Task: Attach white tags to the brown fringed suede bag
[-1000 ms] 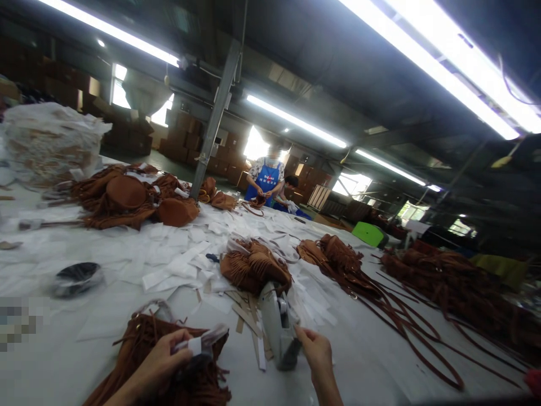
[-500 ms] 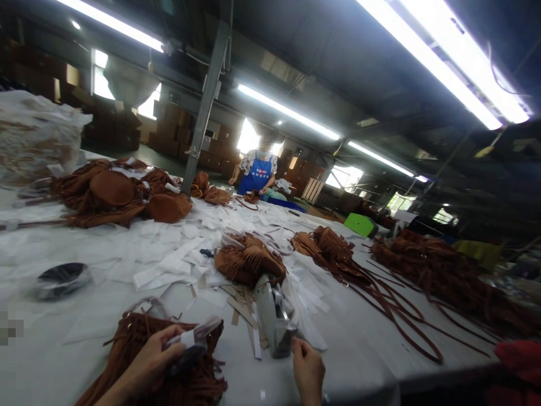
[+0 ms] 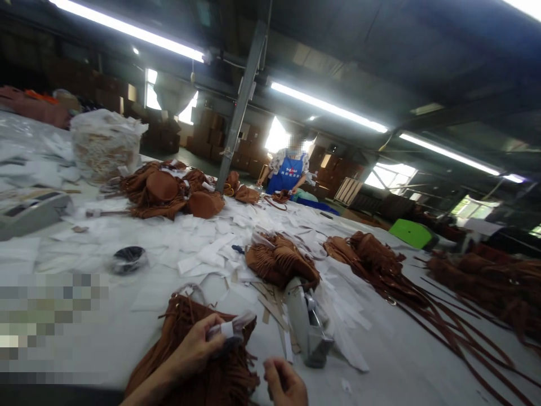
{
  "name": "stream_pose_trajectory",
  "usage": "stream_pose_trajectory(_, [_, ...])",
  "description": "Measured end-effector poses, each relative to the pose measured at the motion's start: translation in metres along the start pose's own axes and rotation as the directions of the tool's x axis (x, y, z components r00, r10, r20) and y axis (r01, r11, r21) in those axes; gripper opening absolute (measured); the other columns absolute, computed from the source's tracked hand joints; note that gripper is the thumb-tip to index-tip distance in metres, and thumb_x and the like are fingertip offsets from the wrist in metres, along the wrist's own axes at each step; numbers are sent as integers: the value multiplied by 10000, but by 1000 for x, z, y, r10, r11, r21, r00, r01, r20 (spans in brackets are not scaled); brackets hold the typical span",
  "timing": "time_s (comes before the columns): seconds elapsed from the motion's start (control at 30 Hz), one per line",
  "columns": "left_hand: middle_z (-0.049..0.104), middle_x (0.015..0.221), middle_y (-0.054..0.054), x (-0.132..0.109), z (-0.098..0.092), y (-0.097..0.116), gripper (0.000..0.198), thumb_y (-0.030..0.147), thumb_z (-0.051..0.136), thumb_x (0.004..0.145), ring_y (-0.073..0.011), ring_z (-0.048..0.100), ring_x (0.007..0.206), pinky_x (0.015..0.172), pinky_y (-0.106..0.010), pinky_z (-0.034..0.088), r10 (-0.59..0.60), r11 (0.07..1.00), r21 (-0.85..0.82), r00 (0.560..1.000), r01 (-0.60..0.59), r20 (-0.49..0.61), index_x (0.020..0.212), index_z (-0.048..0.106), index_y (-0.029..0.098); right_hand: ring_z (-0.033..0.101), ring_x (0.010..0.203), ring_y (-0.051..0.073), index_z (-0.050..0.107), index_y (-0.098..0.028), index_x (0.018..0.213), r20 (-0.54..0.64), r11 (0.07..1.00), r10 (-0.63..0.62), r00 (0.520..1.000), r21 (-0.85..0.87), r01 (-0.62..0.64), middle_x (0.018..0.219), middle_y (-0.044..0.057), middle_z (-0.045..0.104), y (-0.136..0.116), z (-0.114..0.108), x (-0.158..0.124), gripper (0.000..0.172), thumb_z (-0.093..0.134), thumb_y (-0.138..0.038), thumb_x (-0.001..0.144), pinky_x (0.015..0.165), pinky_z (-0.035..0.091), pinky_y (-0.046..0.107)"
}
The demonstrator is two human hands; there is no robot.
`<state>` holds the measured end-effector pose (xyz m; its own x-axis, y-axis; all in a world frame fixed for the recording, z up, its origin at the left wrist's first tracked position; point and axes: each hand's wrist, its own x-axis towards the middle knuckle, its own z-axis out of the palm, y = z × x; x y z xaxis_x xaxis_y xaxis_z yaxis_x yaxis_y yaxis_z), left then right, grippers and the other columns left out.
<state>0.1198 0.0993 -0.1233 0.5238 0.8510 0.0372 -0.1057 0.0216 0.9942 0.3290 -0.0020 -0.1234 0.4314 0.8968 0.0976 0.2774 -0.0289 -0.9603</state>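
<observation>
My left hand [image 3: 205,341] is closed on a dark, plastic-wrapped piece [image 3: 232,338] with a white strip around it; its exact kind I cannot make out. Beneath it lies a brown fringed bag [image 3: 181,321]. To the right, near the bag's fringe, my right hand [image 3: 285,380] has thumb and fingertips pinched together; anything between them is too small to tell. A grey tape dispenser [image 3: 306,327] stands just beyond my right hand, apart from it. Another brown fringed bag [image 3: 281,262] rests against the dispenser's far end.
White paper strips [image 3: 207,251] litter the table. Brown bags [image 3: 164,189] are heaped at back left; bags with long straps [image 3: 380,265] lie at right. A second tape dispenser [image 3: 36,211] stands at far left. A person in a blue apron [image 3: 289,172] stands across the table.
My right hand has come away from the tape dispenser, back toward the bag. The left hand keeps its hold on the wrapped piece. The view has turned left.
</observation>
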Motion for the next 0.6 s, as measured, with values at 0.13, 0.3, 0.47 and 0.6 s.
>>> stream_pose_trajectory(0.13, [510, 738, 16, -8, 1, 2, 225, 353, 550, 836, -121, 428, 665, 609, -218, 343, 80, 992, 101, 997, -79, -14, 908, 527, 140, 538, 608, 173, 652, -169, 730, 146, 985, -50, 988, 173, 24, 640, 19, 603, -26, 59, -5, 512, 629, -679, 764, 580, 451, 248])
stream_pose_trajectory(0.3, [538, 758, 9, -15, 0, 2, 172, 320, 555, 847, -131, 462, 681, 632, -220, 360, 149, 964, 228, 988, -135, -41, 894, 554, 154, 527, 591, 181, 682, -150, 705, 159, 994, -27, 987, 107, 10, 566, 16, 567, -19, 83, 0, 554, 600, -693, 775, 549, 438, 253])
stream_pose_trajectory(0.47, [546, 751, 11, -22, -1, 5, 128, 280, 513, 866, -129, 479, 673, 622, -214, 362, 179, 952, 255, 984, -168, -22, 909, 553, 167, 525, 594, 182, 681, -130, 614, 102, 994, 104, 989, 12, -105, 581, 40, 601, -14, 91, 1, 671, 595, -791, 687, 543, 422, 253])
stream_pose_trajectory(0.6, [557, 754, 10, -25, -4, 2, 114, 266, 493, 869, -131, 500, 675, 621, -214, 374, 182, 948, 266, 983, -174, -5, 912, 548, 176, 494, 541, 166, 665, -128, 563, 138, 985, 170, 976, -5, -171, 538, 33, 569, -11, 96, 1, 679, 610, -797, 666, 483, 378, 245])
